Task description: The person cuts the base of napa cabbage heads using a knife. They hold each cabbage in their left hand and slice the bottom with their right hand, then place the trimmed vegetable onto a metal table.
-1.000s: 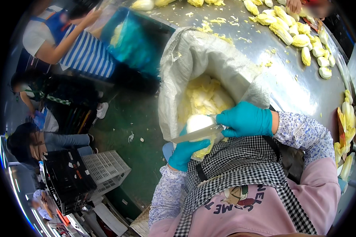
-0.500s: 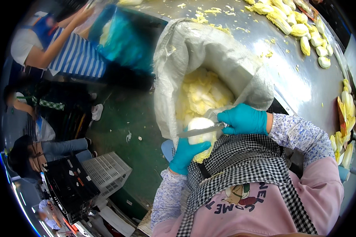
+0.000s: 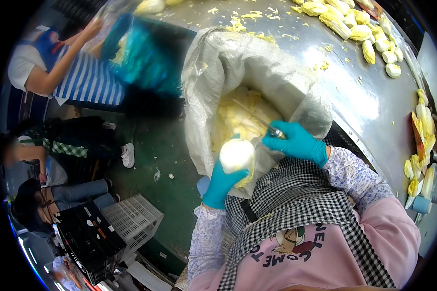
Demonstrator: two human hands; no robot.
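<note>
My left hand (image 3: 221, 184) wears a teal glove and grips a pale, trimmed cabbage head (image 3: 236, 155) just over the near rim of a large white woven sack (image 3: 228, 63). My right hand (image 3: 296, 141), also gloved in teal, holds a knife (image 3: 276, 132) whose blade points into the sack's mouth, just right of the cabbage. The sack is filled with yellow-white cabbage trimmings (image 3: 238, 114). I wear a pink top and a black-and-white checked apron (image 3: 296, 218).
A steel table (image 3: 354, 92) runs along the right, with several trimmed cabbage pieces (image 3: 359, 29) at the far end and more (image 3: 420, 145) at the right edge. A person in a striped apron (image 3: 82, 77) works at the left. Crates (image 3: 131, 220) stand on the green floor.
The knife lay across the cabbage; now my right hand has drawn it up and to the right, off the cabbage. My left hand has turned the cabbage so its cut face shows.
</note>
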